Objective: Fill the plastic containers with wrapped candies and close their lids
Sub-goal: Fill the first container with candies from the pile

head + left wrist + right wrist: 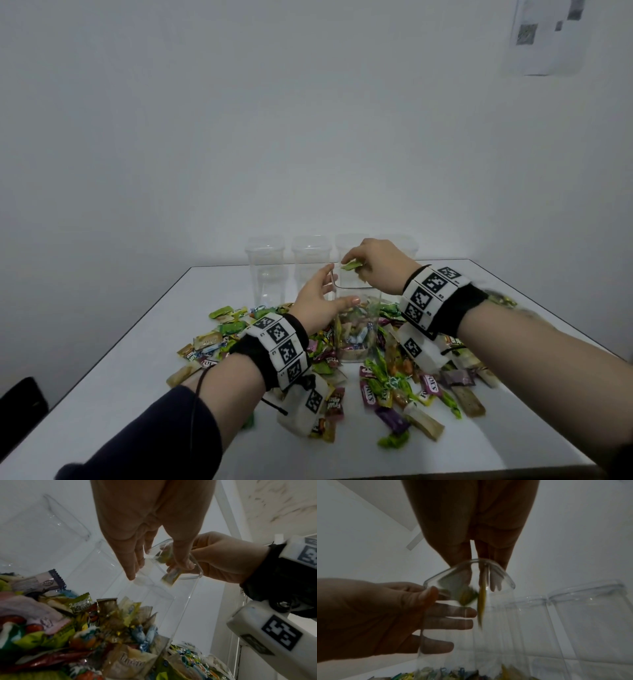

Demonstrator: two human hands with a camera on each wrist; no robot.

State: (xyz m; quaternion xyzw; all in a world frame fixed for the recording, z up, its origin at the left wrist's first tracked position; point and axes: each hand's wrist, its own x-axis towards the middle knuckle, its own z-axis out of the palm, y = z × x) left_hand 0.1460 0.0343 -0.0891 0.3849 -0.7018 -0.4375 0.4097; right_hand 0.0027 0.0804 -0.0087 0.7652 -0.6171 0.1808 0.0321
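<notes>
Wrapped candies in many colours lie scattered on the white table, all around the clear plastic container that stands near the middle, open at the top and only partly filled at the bottom. The left hand steadies this container near its rim: the thumb is on the near side and the fingers are stretched along the far wall, a light clasp and not a squeeze. The right hand is above the mouth and pinches a green wrapped candy between thumb and fingertips; in the wrist views a second yellowish wrapper seems to be already inside the mouth, but it is blurred, so I cannot tell if it is still held or falling.

To do this step well, I think the right hand should bring the candy over the centre of the opening and let it go only when it is below the rim, so that the wrapper does not catch the edge. The left hand should keep the wall still without pressing it, because thin plastic bends easily.

Four more clear plastic containers wait in a row at the far edge of the table, with lids on as far as I can see.
</notes>
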